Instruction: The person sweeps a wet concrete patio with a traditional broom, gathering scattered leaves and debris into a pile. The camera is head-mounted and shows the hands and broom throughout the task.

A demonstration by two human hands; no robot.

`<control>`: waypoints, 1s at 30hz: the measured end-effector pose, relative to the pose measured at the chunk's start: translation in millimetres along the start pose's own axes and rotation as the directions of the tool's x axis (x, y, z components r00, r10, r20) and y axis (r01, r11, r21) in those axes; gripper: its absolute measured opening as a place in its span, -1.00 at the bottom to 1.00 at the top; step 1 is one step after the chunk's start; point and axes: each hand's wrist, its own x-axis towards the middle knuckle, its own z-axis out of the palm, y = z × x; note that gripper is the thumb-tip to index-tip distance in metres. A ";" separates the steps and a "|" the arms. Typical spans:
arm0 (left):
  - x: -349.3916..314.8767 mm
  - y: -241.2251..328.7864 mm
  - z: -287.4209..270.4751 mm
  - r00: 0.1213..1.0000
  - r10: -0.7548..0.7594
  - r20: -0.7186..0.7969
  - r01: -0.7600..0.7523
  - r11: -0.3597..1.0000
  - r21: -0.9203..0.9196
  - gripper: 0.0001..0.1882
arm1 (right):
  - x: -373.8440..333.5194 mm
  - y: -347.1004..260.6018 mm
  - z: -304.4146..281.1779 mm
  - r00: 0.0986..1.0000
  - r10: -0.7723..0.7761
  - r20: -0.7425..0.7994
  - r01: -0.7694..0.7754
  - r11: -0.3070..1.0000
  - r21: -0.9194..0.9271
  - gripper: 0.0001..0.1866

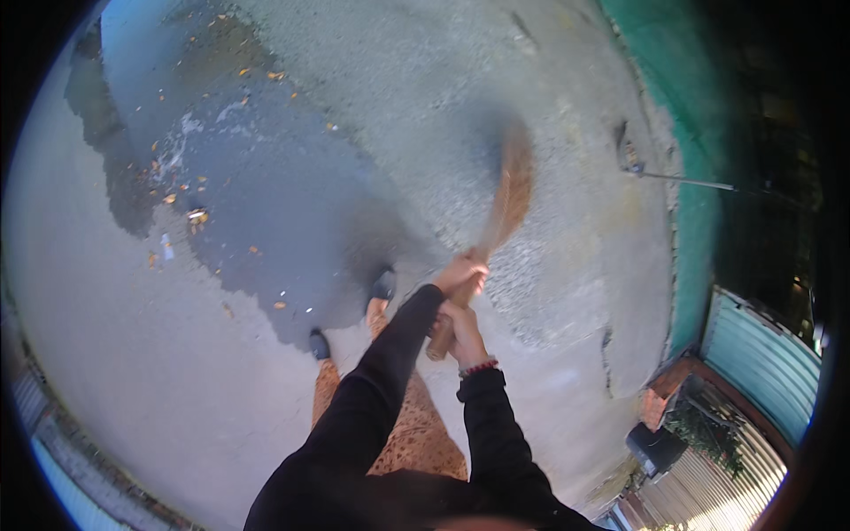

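Observation:
Both my hands grip a broom (513, 181) with a thick, light-brown handle and reddish-brown bristles. My left hand (461, 273) is wrapped round the handle just below the bristles. Closer to me, my right hand (464, 329) closes round the handle near its butt end, with a red bead bracelet at the wrist. The bristles point away from me, slightly to the right, over the grey concrete ground (584, 265). They are smeared by motion, so whether they touch the ground I cannot tell.
Dry leaves (197, 218) and white scraps lie on and around a dark wet patch (292, 203) to the left. At the right, a thin-handled tool (630, 161) rests by a green wall (695, 177). A black container (655, 448) and bricks (657, 405) stand nearer, lower right.

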 end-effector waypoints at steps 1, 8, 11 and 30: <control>-37.4 7.8 -12.7 1.000 -0.004 0.024 0.004 1.000 -0.009 -0.31 | 10.4 25.3 10.1 0.998 0.041 -0.057 -0.047 0.993 -0.108 -0.77; -211.0 52.4 -84.6 0.621 0.241 -0.746 -0.285 0.956 0.072 -0.44 | -4.0 106.0 109.7 0.901 0.351 0.255 -0.199 0.857 -0.475 -0.80; -224.4 72.7 -75.8 0.389 0.380 -0.839 -0.354 0.902 0.245 -0.27 | 10.2 46.0 121.3 0.728 0.535 0.429 -0.391 0.838 -0.382 -0.86; -322.0 22.0 -50.2 0.879 -0.445 0.168 0.476 0.813 -0.336 -0.84 | -149.6 150.8 256.9 0.896 0.347 -0.276 -0.317 0.937 0.146 -0.85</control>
